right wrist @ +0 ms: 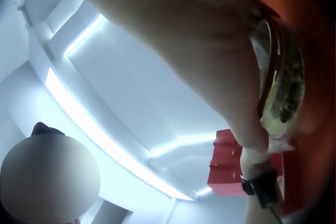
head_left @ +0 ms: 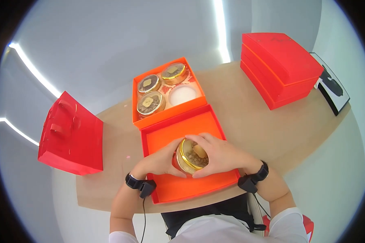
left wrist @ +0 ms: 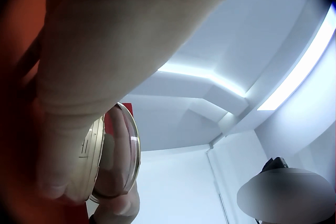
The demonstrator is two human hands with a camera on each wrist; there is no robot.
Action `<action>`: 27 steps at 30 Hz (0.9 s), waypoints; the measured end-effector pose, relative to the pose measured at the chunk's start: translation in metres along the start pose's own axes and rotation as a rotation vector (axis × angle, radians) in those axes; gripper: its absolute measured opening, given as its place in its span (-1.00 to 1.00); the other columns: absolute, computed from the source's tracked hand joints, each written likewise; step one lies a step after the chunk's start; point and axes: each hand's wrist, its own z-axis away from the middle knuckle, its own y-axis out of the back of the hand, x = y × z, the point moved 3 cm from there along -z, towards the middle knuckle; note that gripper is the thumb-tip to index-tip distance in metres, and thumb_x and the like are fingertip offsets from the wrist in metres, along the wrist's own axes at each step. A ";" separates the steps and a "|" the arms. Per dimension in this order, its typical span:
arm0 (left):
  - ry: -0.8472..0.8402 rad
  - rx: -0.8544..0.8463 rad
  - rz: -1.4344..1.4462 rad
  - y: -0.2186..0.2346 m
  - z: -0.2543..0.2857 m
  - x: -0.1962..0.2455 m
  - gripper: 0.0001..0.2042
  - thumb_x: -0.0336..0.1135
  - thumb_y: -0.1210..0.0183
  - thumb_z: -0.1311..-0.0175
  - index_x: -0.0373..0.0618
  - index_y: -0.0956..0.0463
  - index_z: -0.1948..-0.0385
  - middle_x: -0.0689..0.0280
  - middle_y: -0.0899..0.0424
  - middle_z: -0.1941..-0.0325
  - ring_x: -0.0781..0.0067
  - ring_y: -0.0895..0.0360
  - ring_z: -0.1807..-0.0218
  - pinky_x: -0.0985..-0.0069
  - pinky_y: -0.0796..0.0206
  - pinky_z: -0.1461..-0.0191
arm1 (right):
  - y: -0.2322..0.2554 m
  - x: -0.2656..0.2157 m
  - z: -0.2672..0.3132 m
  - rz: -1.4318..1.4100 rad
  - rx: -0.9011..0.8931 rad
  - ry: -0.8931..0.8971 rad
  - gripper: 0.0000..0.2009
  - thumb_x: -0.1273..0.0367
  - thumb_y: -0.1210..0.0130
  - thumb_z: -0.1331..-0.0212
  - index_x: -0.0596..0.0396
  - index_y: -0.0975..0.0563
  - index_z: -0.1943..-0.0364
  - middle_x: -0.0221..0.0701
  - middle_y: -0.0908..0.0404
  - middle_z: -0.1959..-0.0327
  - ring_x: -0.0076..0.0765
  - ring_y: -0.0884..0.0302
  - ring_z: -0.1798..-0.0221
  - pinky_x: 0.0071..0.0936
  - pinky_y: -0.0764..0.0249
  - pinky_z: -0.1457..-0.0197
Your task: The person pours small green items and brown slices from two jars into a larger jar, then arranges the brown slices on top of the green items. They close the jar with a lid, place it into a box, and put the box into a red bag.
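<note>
Both hands hold a round, gold-rimmed jar (head_left: pixel 194 156) with brown pieces and a tan label showing through its clear top. My left hand (head_left: pixel 160 161) curls round its left side, and my right hand (head_left: pixel 224 156) grips the right side, thumbs on the near edge. The jar is over an orange box lid (head_left: pixel 198 184) with a red rim. In the left wrist view, the gold band (left wrist: pixel 90 166) stands beside a clear disc (left wrist: pixel 135 155) with a thin gold edge. The right wrist view shows the jar's clear wall (right wrist: pixel 287 92) and dark contents.
Beyond the lid, an orange box (head_left: pixel 138 101) holds several similar jars and a round white hollow (head_left: pixel 182 95). A red gift bag (head_left: pixel 75 139) stands at left. Stacked red boxes (head_left: pixel 278 65) stand at right, beside a black-framed picture (head_left: pixel 332 87). The tan table (head_left: pixel 259 133) has a curved edge.
</note>
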 end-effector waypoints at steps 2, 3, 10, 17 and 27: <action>0.026 0.008 -0.030 -0.001 0.005 -0.003 0.17 -0.28 -0.76 0.08 -0.21 -0.14 -0.62 0.06 -0.46 -0.55 0.11 -0.38 -0.63 0.28 -0.23 -0.70 | 0.008 0.003 0.000 -0.094 -0.091 -0.032 0.18 -0.01 -0.63 0.00 0.04 -0.15 -0.68 0.06 -0.36 -0.50 0.14 -0.44 -0.52 -0.11 -0.48 -0.53; 0.029 0.010 -0.038 -0.001 0.007 -0.002 0.18 -0.27 -0.76 0.08 -0.21 -0.13 -0.63 0.05 -0.43 -0.56 0.09 -0.37 -0.63 0.28 -0.22 -0.70 | 0.010 0.007 0.000 -0.122 -0.102 -0.012 0.19 -0.04 -0.61 -0.02 0.07 -0.13 -0.69 0.08 -0.38 -0.49 0.13 -0.48 -0.49 -0.13 -0.51 -0.50; 0.039 -0.021 -0.274 0.004 0.021 0.039 0.22 -0.13 -0.75 0.08 -0.19 -0.09 -0.65 -0.03 -0.32 -0.57 -0.04 -0.42 -0.57 0.22 -0.36 -0.60 | 0.035 0.017 0.004 -0.359 -0.211 -0.035 0.17 -0.16 -0.48 -0.19 0.18 -0.06 -0.70 0.04 -0.62 -0.24 -0.02 -0.67 -0.27 -0.24 -0.60 -0.31; 0.046 -0.052 -0.468 -0.004 0.010 0.071 0.23 0.00 -0.71 0.09 -0.20 -0.10 -0.64 -0.06 -0.34 -0.49 -0.17 -0.51 -0.43 0.19 -0.48 -0.46 | 0.048 0.036 0.006 -0.344 -0.149 -0.125 0.11 -0.27 -0.37 -0.30 0.00 -0.06 -0.74 -0.08 -0.55 -0.22 -0.08 -0.58 -0.24 -0.21 -0.54 -0.32; -0.003 -0.067 -0.553 -0.022 -0.012 0.087 0.17 0.12 -0.69 0.09 -0.27 -0.22 -0.56 -0.06 -0.38 -0.33 -0.19 -0.61 -0.25 0.13 -0.55 -0.31 | 0.054 0.048 0.008 -0.324 -0.034 -0.072 0.16 -0.35 -0.34 -0.27 0.03 -0.05 -0.74 0.05 -0.53 -0.30 0.02 -0.58 -0.32 -0.18 -0.54 -0.37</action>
